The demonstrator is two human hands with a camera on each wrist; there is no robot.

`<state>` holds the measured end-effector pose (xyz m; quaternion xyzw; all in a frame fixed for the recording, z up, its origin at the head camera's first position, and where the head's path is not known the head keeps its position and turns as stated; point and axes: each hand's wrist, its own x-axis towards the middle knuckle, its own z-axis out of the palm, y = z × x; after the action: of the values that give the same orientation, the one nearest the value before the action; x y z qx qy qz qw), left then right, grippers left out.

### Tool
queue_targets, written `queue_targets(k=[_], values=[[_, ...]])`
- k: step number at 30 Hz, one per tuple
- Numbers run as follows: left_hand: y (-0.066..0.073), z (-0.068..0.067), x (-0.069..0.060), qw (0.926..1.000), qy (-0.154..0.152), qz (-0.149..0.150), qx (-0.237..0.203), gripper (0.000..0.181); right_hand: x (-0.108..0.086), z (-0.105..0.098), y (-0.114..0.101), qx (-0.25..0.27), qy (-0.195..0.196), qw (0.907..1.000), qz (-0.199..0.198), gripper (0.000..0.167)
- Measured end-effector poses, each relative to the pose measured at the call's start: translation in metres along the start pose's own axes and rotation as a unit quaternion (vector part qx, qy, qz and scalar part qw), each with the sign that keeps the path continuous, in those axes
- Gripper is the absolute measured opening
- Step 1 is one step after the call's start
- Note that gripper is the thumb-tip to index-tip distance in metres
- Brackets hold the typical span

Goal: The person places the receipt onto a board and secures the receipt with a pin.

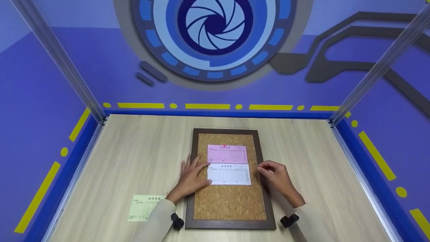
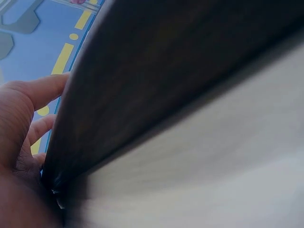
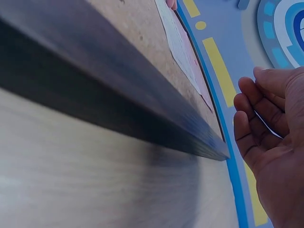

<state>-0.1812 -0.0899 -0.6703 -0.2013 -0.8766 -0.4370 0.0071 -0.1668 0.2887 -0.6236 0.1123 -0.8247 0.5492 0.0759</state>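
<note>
A corkboard [image 1: 231, 205] with a dark brown frame lies on the table. On its cork, a pink slip [image 1: 226, 154] with a red pushpin [image 1: 224, 146] at its top edge sits just above a white slip [image 1: 229, 174]. My left hand [image 1: 192, 176] spreads over the board's left frame edge, its thumb and index fingertip touching the white slip's left side. Just over the right frame edge hovers my right hand [image 1: 276, 174], thumb and index fingertips close together. Its fingers curve in the right wrist view; whether anything small is between the fingertips is hidden.
A green slip [image 1: 139, 208] lies on the wood-grain table [image 1: 134, 151] left of the board, partly covered by the left sleeve [image 1: 158, 218]. Blue printed walls [image 1: 215, 95] and metal posts [image 1: 369, 80] enclose the table.
</note>
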Motion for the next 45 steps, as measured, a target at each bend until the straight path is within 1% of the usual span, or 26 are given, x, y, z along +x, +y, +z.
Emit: queue_targets(k=[1,5,9,12,16,20,24,29,35,36,41,45], values=[[0.000,0.001,0.000,1.0000,-0.002,-0.004,0.004,0.070,0.000,0.001,0.000,0.003,-0.003,1.0000,0.001,0.004],[0.003,0.000,0.000,0.9999,-0.006,-0.012,0.005,0.071,0.003,0.005,-0.002,0.006,-0.013,0.9999,0.002,0.002],[0.010,-0.002,0.000,0.9998,-0.012,-0.014,0.002,0.070,0.005,0.010,-0.007,0.005,-0.025,0.9997,0.003,0.005],[0.014,-0.004,0.000,0.9996,-0.019,-0.022,0.007,0.070,0.007,0.013,-0.009,0.007,-0.031,0.9995,0.007,0.008],[0.019,-0.005,-0.001,0.9988,-0.028,-0.035,0.021,0.071,0.008,0.016,-0.010,0.004,-0.032,0.9995,0.007,0.006],[0.022,-0.006,0.000,0.9983,-0.033,-0.040,0.026,0.071,0.009,0.018,-0.010,0.004,-0.038,0.9993,0.002,0.008],[0.022,-0.006,0.000,0.9983,-0.036,-0.038,0.025,0.071,0.011,0.021,-0.012,-0.001,-0.042,0.9991,-0.001,0.010],[0.019,-0.004,0.000,0.9987,-0.032,-0.036,0.019,0.071,0.013,0.027,-0.016,-0.008,-0.044,0.9990,0.001,0.005],[0.013,-0.004,-0.001,0.9999,-0.009,-0.007,0.002,0.070,0.018,0.033,-0.019,-0.008,-0.048,0.9988,0.001,0.004],[0.013,-0.004,-0.001,1.0000,-0.009,-0.002,-0.001,0.070,0.018,0.034,-0.019,-0.005,-0.050,0.9988,0.000,0.004],[0.011,-0.005,-0.002,0.9999,-0.013,-0.004,-0.001,0.070,0.020,0.037,-0.018,0.004,-0.050,0.9987,0.003,0.004],[0.008,-0.005,-0.001,0.9999,-0.010,-0.003,0.001,0.072,0.022,0.042,-0.018,0.006,-0.049,0.9988,0.006,0.005]])
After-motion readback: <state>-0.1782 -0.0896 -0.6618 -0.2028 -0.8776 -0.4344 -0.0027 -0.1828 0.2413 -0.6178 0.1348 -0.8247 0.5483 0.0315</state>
